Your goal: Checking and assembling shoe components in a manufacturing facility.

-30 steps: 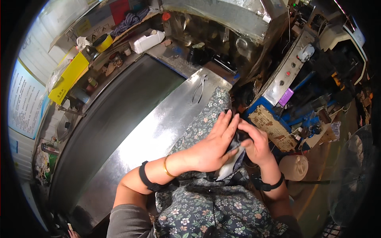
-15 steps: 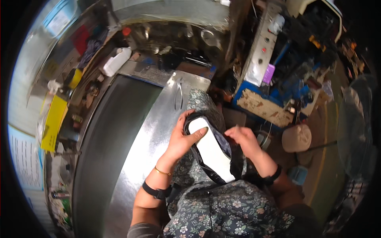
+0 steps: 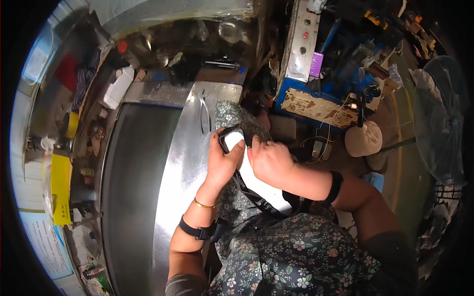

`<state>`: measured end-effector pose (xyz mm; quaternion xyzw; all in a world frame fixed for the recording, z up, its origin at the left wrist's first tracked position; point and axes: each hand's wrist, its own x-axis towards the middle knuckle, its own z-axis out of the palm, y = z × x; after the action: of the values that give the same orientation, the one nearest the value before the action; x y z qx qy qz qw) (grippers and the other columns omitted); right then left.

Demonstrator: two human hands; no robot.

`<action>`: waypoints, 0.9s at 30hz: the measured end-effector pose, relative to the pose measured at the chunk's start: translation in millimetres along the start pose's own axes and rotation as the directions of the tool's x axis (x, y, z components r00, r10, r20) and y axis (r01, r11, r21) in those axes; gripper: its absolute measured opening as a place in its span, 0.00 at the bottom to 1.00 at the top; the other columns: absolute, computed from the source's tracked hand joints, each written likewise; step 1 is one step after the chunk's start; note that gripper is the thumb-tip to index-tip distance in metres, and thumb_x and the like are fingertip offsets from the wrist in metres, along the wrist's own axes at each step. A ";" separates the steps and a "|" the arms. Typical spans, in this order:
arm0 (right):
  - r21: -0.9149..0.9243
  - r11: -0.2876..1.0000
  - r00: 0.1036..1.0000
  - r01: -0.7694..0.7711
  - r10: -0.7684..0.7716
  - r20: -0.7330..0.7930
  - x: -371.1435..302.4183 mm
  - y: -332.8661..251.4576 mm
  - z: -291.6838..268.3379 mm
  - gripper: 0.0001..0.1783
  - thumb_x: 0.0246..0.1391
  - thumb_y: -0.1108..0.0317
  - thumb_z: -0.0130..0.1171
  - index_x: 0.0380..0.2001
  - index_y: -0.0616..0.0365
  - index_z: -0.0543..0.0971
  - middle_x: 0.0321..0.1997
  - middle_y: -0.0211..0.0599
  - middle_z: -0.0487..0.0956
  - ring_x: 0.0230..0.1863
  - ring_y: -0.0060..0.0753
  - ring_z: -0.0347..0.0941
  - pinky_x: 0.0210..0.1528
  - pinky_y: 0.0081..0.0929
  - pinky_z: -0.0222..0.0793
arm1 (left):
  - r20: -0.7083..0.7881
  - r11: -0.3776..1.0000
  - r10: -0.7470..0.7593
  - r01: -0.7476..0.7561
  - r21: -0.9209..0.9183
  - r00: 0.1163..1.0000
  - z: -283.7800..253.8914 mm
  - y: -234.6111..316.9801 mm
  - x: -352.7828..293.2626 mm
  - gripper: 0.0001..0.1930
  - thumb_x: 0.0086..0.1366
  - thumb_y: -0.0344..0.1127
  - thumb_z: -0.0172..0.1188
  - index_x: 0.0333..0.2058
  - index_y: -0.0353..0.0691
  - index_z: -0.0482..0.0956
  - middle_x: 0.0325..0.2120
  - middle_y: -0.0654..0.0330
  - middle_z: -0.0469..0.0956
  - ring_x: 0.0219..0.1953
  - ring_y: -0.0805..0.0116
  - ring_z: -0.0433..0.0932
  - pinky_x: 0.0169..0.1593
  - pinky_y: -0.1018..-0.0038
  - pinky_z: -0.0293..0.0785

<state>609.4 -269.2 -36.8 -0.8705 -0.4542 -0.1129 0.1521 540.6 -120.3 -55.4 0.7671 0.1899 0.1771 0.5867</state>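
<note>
A black shoe upper (image 3: 248,191) lies over my lap, its white insole (image 3: 259,185) facing up and one narrow end pointing away from me. My left hand (image 3: 220,162) grips the far end from the left, thumb pressed on the white face and fingers wrapped round the black edge. Across the shoe's right side reaches my right hand (image 3: 271,162), its curled fingers at the black edge near the far end. That hand hides part of the right edge. Under the shoe is the floral apron (image 3: 296,251).
Left of me runs a dark belt (image 3: 138,187) beside a shiny metal surface (image 3: 180,167), where metal pincers (image 3: 202,96) lie. A white bottle (image 3: 118,88) and a yellow box (image 3: 61,190) stand farther left. At right are a control panel (image 3: 298,54), a round stool (image 3: 364,138) and a fan (image 3: 443,118).
My right hand has moved left from beside the shoe onto its far right edge. My left hand still holds the far end. The view has shifted, with the surroundings sliding left.
</note>
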 end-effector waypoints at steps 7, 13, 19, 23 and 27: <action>0.809 0.536 0.948 -0.243 -0.047 0.316 -91.9 28.9 33.5 0.45 0.67 0.49 0.48 0.73 0.57 0.38 0.72 0.59 0.56 0.74 0.50 0.52 0.70 0.35 0.51 | 0.143 0.992 -0.068 0.082 -0.094 0.987 -0.2 2.9 -11.1 0.32 0.59 0.31 0.66 0.59 0.30 0.63 0.48 0.51 0.75 0.50 0.64 0.75 0.55 0.71 0.71; 0.769 0.314 0.827 -0.557 0.116 0.551 -52.7 -5.4 9.3 0.50 0.65 0.45 0.50 0.72 0.62 0.37 0.70 0.64 0.57 0.71 0.52 0.57 0.69 0.35 0.54 | -0.187 0.898 -0.224 0.128 -0.421 0.957 11.3 -15.4 -54.5 0.25 0.75 0.44 0.40 0.57 0.27 0.69 0.53 0.40 0.73 0.56 0.56 0.73 0.61 0.62 0.65; 0.792 0.512 0.942 -0.332 0.136 0.307 -53.9 -37.3 34.2 0.50 0.64 0.46 0.50 0.71 0.66 0.37 0.69 0.74 0.54 0.68 0.67 0.56 0.66 0.43 0.58 | -0.122 0.346 0.199 0.047 0.937 0.972 -14.4 27.5 -50.4 0.20 0.71 0.45 0.46 0.25 0.36 0.71 0.14 0.50 0.77 0.15 0.48 0.77 0.21 0.56 0.74; 0.890 0.347 0.954 -0.295 0.157 0.255 -63.0 -37.3 52.1 0.46 0.66 0.53 0.50 0.70 0.71 0.38 0.69 0.72 0.55 0.69 0.65 0.55 0.68 0.40 0.55 | 0.027 0.721 0.083 -0.079 0.688 0.996 -29.2 3.8 -66.8 0.22 0.69 0.40 0.50 0.51 0.23 0.65 0.39 0.33 0.76 0.41 0.39 0.78 0.45 0.58 0.76; 0.923 0.368 0.991 -0.115 0.108 0.081 -75.5 -33.3 63.5 0.42 0.68 0.57 0.47 0.70 0.70 0.40 0.70 0.69 0.53 0.72 0.60 0.52 0.70 0.40 0.51 | -0.098 0.909 -0.001 0.042 0.416 0.995 0.0 -0.6 -111.8 0.36 0.67 0.31 0.51 0.67 0.22 0.45 0.63 0.30 0.56 0.66 0.35 0.59 0.67 0.59 0.59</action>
<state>543.2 -284.9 -115.6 -0.6661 -0.3805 0.1735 0.6177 443.8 -175.9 -61.5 0.8631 0.2596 0.1627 0.4013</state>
